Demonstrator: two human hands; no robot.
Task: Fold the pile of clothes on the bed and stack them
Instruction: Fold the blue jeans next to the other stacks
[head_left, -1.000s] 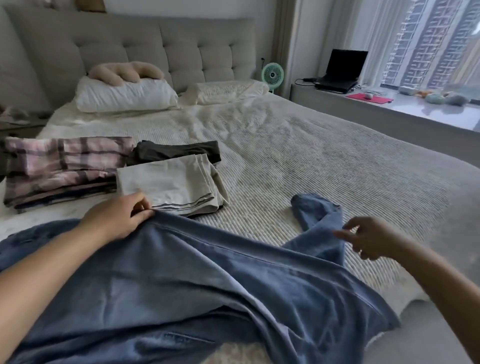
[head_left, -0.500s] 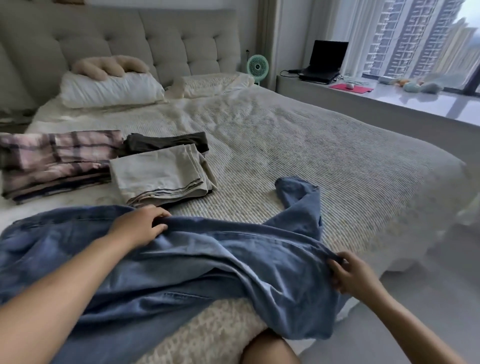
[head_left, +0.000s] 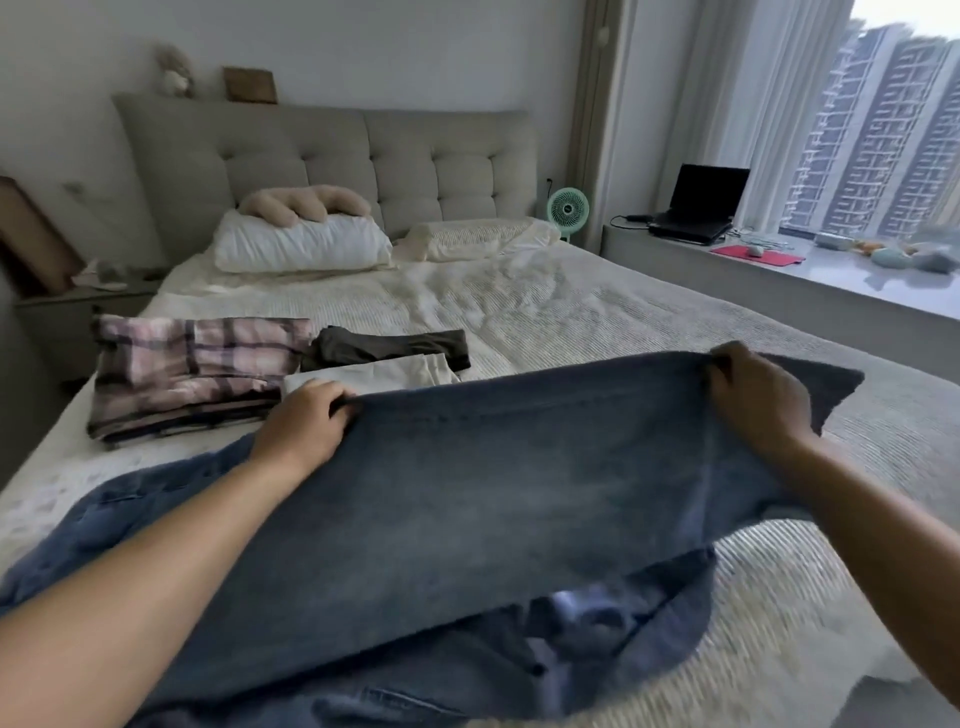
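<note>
blue jeans (head_left: 493, 493), lifted by both hands, hide beige folded garment (head_left: 363, 371).

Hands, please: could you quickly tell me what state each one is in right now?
Left hand: closed, gripping the upper edge of the blue jeans.
Right hand: closed, gripping the same edge further along.

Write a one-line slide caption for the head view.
Both hands, left and right, lift blue jeans above the bed.

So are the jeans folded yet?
Not yet. Both hands, left and right, hold the jeans stretched up off the bed.
</note>
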